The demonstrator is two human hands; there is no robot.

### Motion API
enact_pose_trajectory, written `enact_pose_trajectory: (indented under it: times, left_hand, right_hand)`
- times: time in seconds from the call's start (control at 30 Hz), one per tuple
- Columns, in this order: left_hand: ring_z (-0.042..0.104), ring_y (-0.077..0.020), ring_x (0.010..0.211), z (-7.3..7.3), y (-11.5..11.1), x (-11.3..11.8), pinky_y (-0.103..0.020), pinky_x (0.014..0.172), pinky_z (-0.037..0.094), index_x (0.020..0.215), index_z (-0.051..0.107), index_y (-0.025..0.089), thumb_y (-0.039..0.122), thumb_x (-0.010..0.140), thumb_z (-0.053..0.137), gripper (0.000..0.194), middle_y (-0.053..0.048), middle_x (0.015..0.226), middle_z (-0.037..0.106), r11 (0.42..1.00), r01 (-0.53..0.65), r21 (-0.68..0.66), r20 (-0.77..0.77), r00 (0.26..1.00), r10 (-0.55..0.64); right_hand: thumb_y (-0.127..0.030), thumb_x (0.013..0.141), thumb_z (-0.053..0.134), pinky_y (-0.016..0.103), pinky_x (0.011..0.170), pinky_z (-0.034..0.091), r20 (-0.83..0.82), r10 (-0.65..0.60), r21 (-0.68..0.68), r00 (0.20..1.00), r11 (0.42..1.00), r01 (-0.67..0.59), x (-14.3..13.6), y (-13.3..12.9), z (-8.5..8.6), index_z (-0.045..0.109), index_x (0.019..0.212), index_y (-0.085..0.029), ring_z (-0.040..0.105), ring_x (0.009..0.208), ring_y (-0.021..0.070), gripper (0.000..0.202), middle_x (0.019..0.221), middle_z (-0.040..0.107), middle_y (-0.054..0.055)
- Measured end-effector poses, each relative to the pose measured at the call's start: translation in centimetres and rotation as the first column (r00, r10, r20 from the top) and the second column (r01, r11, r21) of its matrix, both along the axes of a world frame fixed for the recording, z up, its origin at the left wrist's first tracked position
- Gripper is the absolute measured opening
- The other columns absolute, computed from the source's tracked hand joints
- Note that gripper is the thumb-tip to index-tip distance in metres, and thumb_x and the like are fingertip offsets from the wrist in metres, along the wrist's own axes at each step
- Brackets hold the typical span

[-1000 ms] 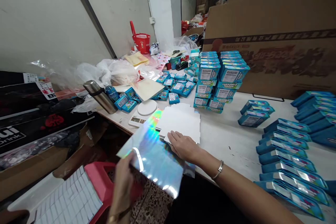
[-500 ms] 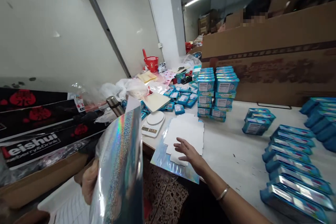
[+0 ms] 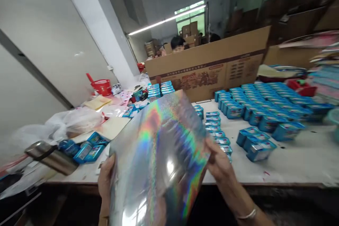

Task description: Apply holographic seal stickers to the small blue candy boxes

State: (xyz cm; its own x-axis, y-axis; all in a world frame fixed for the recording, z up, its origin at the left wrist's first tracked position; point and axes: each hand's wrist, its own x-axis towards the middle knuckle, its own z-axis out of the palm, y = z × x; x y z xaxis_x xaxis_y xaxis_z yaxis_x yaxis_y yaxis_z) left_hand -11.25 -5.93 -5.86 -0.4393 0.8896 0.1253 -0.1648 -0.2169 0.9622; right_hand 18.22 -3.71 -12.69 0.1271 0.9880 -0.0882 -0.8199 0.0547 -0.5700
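I hold a large holographic foil sheet (image 3: 156, 159) up in front of me with both hands. My left hand (image 3: 105, 180) grips its left edge low down, fingers curled round it. My right hand (image 3: 219, 162), with a bracelet on the wrist, pinches the right edge. The sheet hides the table surface behind it. Several small blue boxes (image 3: 254, 148) lie on the white table (image 3: 291, 159) just right of my right hand.
More blue boxes stand in rows (image 3: 267, 102) and a stack (image 3: 159, 90) before a long cardboard box (image 3: 212, 67). A steel flask (image 3: 50, 157), plastic bags (image 3: 69, 122) and a red bucket (image 3: 100, 85) lie at left. People sit behind the cardboard.
The view swung up and to the right. My left hand lifted the foil sheet from the table edge; my right hand left the white cards and took the sheet's right edge.
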Motion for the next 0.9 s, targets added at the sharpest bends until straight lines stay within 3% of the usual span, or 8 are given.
enact_pose_trajectory:
  times: [0.1, 0.23, 0.4, 0.57, 0.7, 0.77, 0.83, 0.9]
  left_hand:
    - [0.068, -0.0244, 0.072, -1.0, 2.3, 3.1, -0.031, 0.064, 0.055, 0.072, 0.073, 0.017, 0.044, 0.063, 0.085, 0.031, -0.002, 0.067, 0.071, 0.969, 0.227, -0.102, 0.0, 0.974, -0.228]
    - [0.061, -0.0182, 0.057, -3.6, 3.7, 8.0, -0.028, 0.057, 0.049, 0.06, 0.07, 0.015, 0.048, 0.061, 0.085, 0.036, -0.003, 0.059, 0.068, 0.831, 0.527, -0.181, 0.024, 0.847, -0.532]
    - [0.054, -0.012, 0.052, -7.6, 2.7, 12.9, -0.023, 0.052, 0.042, 0.07, 0.072, 0.015, 0.047, 0.061, 0.086, 0.036, -0.002, 0.065, 0.069, 0.69, 0.695, -0.203, 0.243, 0.718, -0.653]
    - [0.054, -0.0115, 0.052, -9.4, 2.2, 14.8, -0.023, 0.052, 0.042, 0.09, 0.072, 0.018, 0.04, 0.064, 0.086, 0.036, 0.001, 0.067, 0.068, 0.606, 0.77, -0.199, 0.368, 0.632, -0.682]
    - [0.06, -0.0138, 0.061, -9.8, 2.5, 14.4, -0.024, 0.058, 0.046, 0.095, 0.072, 0.021, 0.036, 0.06, 0.088, 0.041, 0.0, 0.08, 0.073, 0.566, 0.791, -0.23, 0.394, 0.608, -0.689]
    - [0.061, -0.016, 0.062, -10.2, 2.9, 13.2, -0.027, 0.06, 0.048, 0.09, 0.073, 0.022, 0.037, 0.057, 0.09, 0.04, -0.002, 0.079, 0.073, 0.497, 0.819, -0.286, 0.4, 0.574, -0.715]
    - [0.063, -0.0206, 0.064, -10.8, 3.6, 11.8, -0.032, 0.062, 0.051, 0.084, 0.075, 0.024, 0.046, 0.053, 0.09, 0.041, -0.005, 0.079, 0.074, 0.403, 0.846, -0.348, 0.425, 0.526, -0.737]
    - [0.066, -0.0266, 0.068, -11.0, 4.6, 10.9, -0.037, 0.063, 0.053, 0.085, 0.077, 0.026, 0.065, 0.045, 0.086, 0.056, -0.01, 0.086, 0.076, 0.347, 0.866, -0.36, 0.47, 0.49, -0.734]
  right_hand:
    - [-0.033, 0.062, 0.09, 0.031, 0.067, 0.06, 0.213, -0.437, 0.07, 0.874, 0.899, 0.433, 7.2, -1.1, 1.7, 0.07, 0.091, -0.023, 0.072, 0.071, 0.0187, 0.037, 0.084, 0.076, -0.001]
    - [-0.034, 0.064, 0.089, 0.028, 0.067, 0.057, 0.474, -0.626, 0.205, 0.619, 0.762, 0.614, 13.3, -4.4, 3.3, 0.067, 0.087, -0.022, 0.069, 0.069, 0.0161, 0.034, 0.083, 0.073, -0.002]
    - [-0.034, 0.06, 0.091, 0.026, 0.065, 0.054, 0.623, -0.655, 0.244, 0.428, 0.682, 0.689, 16.8, -8.9, 4.2, 0.065, 0.087, -0.022, 0.064, 0.066, 0.0134, 0.039, 0.08, 0.069, -0.004]
    - [-0.038, 0.052, 0.094, 0.027, 0.066, 0.055, 0.719, -0.608, 0.195, 0.337, 0.641, 0.742, 18.0, -11.9, 5.2, 0.07, 0.087, -0.026, 0.063, 0.07, 0.0137, 0.044, 0.084, 0.071, -0.003]
    - [-0.041, 0.055, 0.093, 0.029, 0.071, 0.055, 0.757, -0.603, 0.23, 0.25, 0.604, 0.763, 17.5, -13.4, 5.8, 0.071, 0.088, -0.027, 0.065, 0.074, 0.0144, 0.042, 0.085, 0.072, -0.003]
    - [-0.04, 0.056, 0.092, 0.03, 0.071, 0.055, 0.764, -0.603, 0.235, 0.231, 0.593, 0.77, 17.2, -13.9, 6.2, 0.071, 0.09, -0.026, 0.065, 0.074, 0.0154, 0.043, 0.086, 0.072, -0.002]
    - [-0.039, 0.056, 0.092, 0.03, 0.068, 0.055, 0.768, -0.597, 0.224, 0.231, 0.589, 0.776, 17.0, -14.3, 6.7, 0.07, 0.089, -0.025, 0.065, 0.072, 0.016, 0.043, 0.084, 0.072, -0.002]
    - [-0.039, 0.055, 0.092, 0.029, 0.063, 0.054, 0.772, -0.584, 0.202, 0.251, 0.6, 0.774, 17.1, -14.5, 7.2, 0.07, 0.088, -0.024, 0.064, 0.067, 0.0155, 0.042, 0.081, 0.072, -0.002]
